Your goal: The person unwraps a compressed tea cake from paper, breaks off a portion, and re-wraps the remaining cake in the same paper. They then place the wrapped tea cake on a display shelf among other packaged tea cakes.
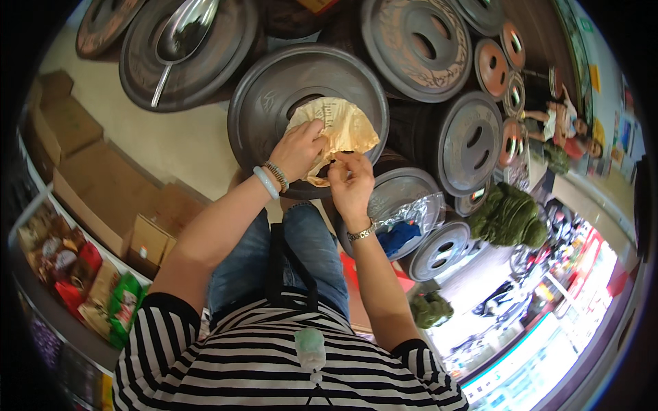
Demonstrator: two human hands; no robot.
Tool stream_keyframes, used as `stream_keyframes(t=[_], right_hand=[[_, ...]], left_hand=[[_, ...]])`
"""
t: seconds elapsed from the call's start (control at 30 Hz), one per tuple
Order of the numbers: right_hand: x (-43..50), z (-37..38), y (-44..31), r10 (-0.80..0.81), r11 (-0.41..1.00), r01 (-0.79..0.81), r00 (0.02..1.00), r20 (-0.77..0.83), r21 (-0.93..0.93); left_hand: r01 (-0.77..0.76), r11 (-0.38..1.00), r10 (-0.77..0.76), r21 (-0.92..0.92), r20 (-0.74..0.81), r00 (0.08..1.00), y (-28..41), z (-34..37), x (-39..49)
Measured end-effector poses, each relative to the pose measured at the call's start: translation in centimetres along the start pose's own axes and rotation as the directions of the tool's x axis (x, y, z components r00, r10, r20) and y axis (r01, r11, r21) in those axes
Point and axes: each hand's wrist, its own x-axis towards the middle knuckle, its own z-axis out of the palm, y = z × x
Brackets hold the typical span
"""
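Note:
A crumpled yellowish paper wrapper [345,120] with printing on it lies spread over the dark lid [257,120] of a large round jar in front of me. My left hand [303,149] grips the wrapper's left side. At its lower edge, my right hand [352,177] pinches the paper between thumb and fingertips, next to small dark bits [347,152]. What lies inside the wrapper is mostly hidden by the paper and my fingers. A shiny metal scoop [185,33] rests on another jar lid at the upper left.
More lidded jars [419,46] crowd ahead and to the right. One bears a clear plastic bag [424,210] and a blue item [398,237]. Cardboard boxes [108,180] and packaged goods [123,303] are at the left. Two people [565,123] are far right.

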Motion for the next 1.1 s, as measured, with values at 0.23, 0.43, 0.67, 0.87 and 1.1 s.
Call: stream_keyframes(t=[0.23,0.43,0.67,0.87,1.1], right_hand=[[4.1,-3.1,-0.7,-0.264,0.925,0.175,0.935,-0.239,-0.338],[4.2,-0.6,1.6,-0.356,0.91,0.31,0.924,-0.138,-0.275],[0.5,3.5,2.5,-0.29,0.937,0.248,0.946,-0.148,-0.248],[0.6,2.3,2.8,-0.274,0.934,0.256,0.961,-0.041,-0.248],[1.0,-0.9,3.6,-0.002,0.994,-0.027,0.963,-0.27,-0.105]], left_hand=[[-0.012,0.999,0.009,0.052,0.045,0.999,0.0,-0.4,0.8],[0.001,0.999,-0.005,0.045,0.088,0.996,0.3,-0.4,1.1],[0.156,0.988,-0.158,0.019,0.118,0.98,0.4,-0.4,1.1],[-0.074,0.985,0.024,0.157,0.297,0.955,0.7,-1.2,1.8],[0.053,0.996,-0.066,0.074,0.179,0.982,1.4,-1.1,2.3]])
